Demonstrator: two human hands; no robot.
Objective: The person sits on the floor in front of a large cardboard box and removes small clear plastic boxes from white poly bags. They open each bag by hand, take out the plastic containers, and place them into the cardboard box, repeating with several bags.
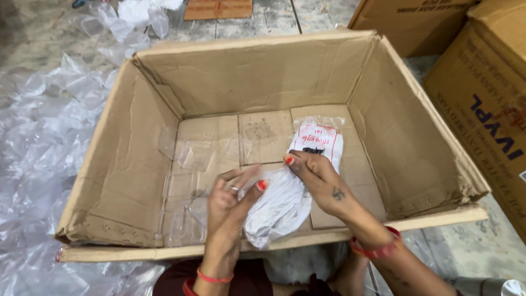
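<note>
Head view: both hands inside open cardboard box (137,142), near its front wall. Left hand (230,200) pinches the lower part of a white cloth in a clear bag (290,186), thumb and fingers closed on it. Right hand (320,181) presses on top of the bag's middle, fingers curled over it, gripping. Bag lies on the box floor, right of centre, printed end pointing to the back wall. Loose plastic sheets (38,137) on floor left of box; more cartons (487,87) at right.
</note>
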